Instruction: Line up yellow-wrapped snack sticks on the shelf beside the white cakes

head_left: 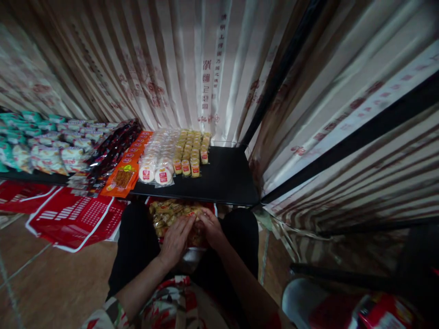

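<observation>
My left hand (177, 237) and my right hand (211, 228) come together over an open red bag between my knees. Their fingers are closed around a small yellow wrapped snack packet (194, 214), mostly covered by the fingertips. Many similar yellow packets in clear wrap (163, 212) fill the bag just beyond the left hand. On the black shelf (228, 176) in front, rows of yellow packets (192, 151) with red labels stand beside stacks of round white wrapped crackers (154, 160).
Left along the shelf lie an orange snack bag (125, 171), dark glossy packets (113, 148), white packets (73, 157) and green packets (30, 121). Red bags (77, 217) sit below at left. A black frame post (274, 87) and pleated curtains (171, 68) stand behind.
</observation>
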Available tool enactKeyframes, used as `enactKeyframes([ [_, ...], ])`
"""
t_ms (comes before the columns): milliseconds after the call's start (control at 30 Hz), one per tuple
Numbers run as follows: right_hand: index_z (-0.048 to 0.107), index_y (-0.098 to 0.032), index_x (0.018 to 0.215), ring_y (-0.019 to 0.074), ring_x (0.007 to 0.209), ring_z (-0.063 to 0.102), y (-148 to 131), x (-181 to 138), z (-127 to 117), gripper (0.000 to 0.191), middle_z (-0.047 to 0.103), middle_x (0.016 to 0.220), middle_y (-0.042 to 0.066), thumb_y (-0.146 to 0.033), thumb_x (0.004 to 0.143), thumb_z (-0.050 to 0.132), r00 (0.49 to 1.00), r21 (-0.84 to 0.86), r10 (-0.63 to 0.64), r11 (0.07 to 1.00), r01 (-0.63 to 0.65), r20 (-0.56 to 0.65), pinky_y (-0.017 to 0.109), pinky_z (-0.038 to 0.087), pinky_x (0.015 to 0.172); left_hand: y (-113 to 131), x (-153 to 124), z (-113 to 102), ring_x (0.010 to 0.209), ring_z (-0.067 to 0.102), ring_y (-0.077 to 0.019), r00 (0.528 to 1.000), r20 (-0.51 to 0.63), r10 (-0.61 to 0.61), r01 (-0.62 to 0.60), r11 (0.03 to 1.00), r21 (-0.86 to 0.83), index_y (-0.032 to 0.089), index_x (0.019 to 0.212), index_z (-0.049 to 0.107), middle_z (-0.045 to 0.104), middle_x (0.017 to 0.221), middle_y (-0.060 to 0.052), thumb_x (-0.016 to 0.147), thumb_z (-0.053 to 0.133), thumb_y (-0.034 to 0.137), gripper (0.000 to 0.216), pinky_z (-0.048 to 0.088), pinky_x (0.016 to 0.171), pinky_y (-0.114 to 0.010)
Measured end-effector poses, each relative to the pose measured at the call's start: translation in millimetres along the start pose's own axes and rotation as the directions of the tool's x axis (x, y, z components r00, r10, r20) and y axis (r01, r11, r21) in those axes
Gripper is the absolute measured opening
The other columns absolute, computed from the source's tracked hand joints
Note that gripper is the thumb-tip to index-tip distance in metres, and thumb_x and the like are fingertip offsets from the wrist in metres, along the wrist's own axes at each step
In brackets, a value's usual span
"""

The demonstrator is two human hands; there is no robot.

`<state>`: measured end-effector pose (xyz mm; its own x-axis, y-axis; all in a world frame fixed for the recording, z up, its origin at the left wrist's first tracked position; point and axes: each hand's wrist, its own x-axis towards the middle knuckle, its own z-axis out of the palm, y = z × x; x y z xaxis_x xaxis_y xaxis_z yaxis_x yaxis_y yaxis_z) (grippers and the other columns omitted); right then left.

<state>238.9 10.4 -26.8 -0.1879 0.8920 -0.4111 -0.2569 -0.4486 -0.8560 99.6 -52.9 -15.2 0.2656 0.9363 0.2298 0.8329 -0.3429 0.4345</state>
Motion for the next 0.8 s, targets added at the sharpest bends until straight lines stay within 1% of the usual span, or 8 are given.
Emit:
enactKeyframes([
  [133,0.055,-0.02,0.095,0.0158,0.077,0.063,-6.1,1.4,0.5,0.04,0.065,0.088,0.002,-0.043,0.065,0.067,0.999,0.048,-0.038,0.998,0.038,0.002,0.027,0.051,0.066,-3.9,1.1,-0.1,0.124,0.04,-0.022,0.987,-0.138,-0.078,0.076,0.997,-0.022,0.022,0.133,0.04,0.049,0.128,-0.01,0.084,0.037,0.013,0.049,0.035,0.104,-0.041],
  [267,0.053,-0.021,0.097,0.0172,0.08,0.064,-15.0,1.0,3.3,0.039,0.064,0.091,0.003,-0.041,0.066,0.065,0.998,0.107,-0.057,0.992,0.061,-0.038,0.03,0.051,0.07,-2.8,9.2,-5.4,0.124,0.04,-0.0231,0.936,-0.221,-0.275,0.234,0.953,-0.192,0.018,0.128,0.043,0.046,0.13,-0.012,0.085,0.04,0.021,0.044,0.035,0.104,-0.043],
  [333,0.051,-0.022,0.102,0.0178,0.083,0.064,-17.2,0.2,5.0,0.042,0.063,0.097,0.004,-0.038,0.066,0.065,0.995,0.118,-0.069,0.99,0.077,-0.069,0.031,0.052,0.072,-0.6,14.7,-7.3,0.12,0.044,-0.0231,0.911,-0.176,-0.373,0.299,0.892,-0.339,0.017,0.129,0.042,0.048,0.128,-0.013,0.084,0.043,0.026,0.046,0.038,0.101,-0.042],
  [433,0.047,-0.023,0.112,0.0196,0.086,0.064,-16.4,-0.6,6.3,0.049,0.061,0.105,0.006,-0.036,0.067,0.063,0.994,0.107,-0.09,0.99,0.096,-0.057,0.033,0.052,0.072,2.0,25.5,-7.5,0.101,0.057,-0.0203,0.854,-0.041,-0.518,0.41,0.721,-0.558,0.017,0.131,0.038,0.059,0.111,-0.01,0.083,0.045,0.034,0.051,0.047,0.088,-0.037],
  [533,0.048,-0.022,0.112,0.0209,0.089,0.064,-15.0,1.0,3.6,0.047,0.062,0.108,0.008,-0.036,0.069,0.06,0.992,0.034,-0.129,0.991,0.128,0.006,0.035,0.052,0.075,0.9,40.4,-6.3,0.082,0.061,-0.0168,0.803,-0.009,-0.596,0.455,0.624,-0.635,0.016,0.127,0.043,0.063,0.098,-0.007,0.083,0.046,0.037,0.048,0.05,0.079,-0.034],
  [600,0.053,-0.021,0.105,0.0207,0.089,0.063,-17.5,3.9,-1.1,0.04,0.064,0.103,0.007,-0.037,0.07,0.06,0.986,-0.072,-0.161,0.984,0.164,0.046,0.034,0.052,0.076,-1.4,52.0,-7.4,0.089,0.06,-0.0172,0.817,-0.07,-0.573,0.409,0.66,-0.63,0.017,0.12,0.049,0.062,0.106,-0.008,0.082,0.047,0.031,0.04,0.048,0.083,-0.034],
  [667,0.058,-0.02,0.097,0.0202,0.088,0.063,-24.5,7.6,-7.6,0.032,0.066,0.097,0.006,-0.037,0.07,0.061,0.971,-0.229,-0.227,0.944,0.237,0.067,0.033,0.051,0.077,-3.3,63.8,-10.9,0.1,0.057,-0.0177,0.858,-0.112,-0.501,0.334,0.71,-0.62,0.019,0.115,0.053,0.06,0.113,-0.007,0.081,0.047,0.024,0.035,0.045,0.089,-0.034],
  [800,0.064,-0.022,0.092,0.0193,0.092,0.06,-48.9,16.2,-20.1,0.024,0.066,0.098,0.004,-0.034,0.071,0.061,0.899,-0.565,-0.429,0.721,0.401,0.091,0.031,0.049,0.078,-2.7,87.6,-19.7,0.103,0.056,-0.0165,0.941,-0.077,-0.331,0.221,0.768,-0.601,0.022,0.111,0.056,0.061,0.11,-0.004,0.08,0.047,0.02,0.032,0.044,0.091,-0.033],
])
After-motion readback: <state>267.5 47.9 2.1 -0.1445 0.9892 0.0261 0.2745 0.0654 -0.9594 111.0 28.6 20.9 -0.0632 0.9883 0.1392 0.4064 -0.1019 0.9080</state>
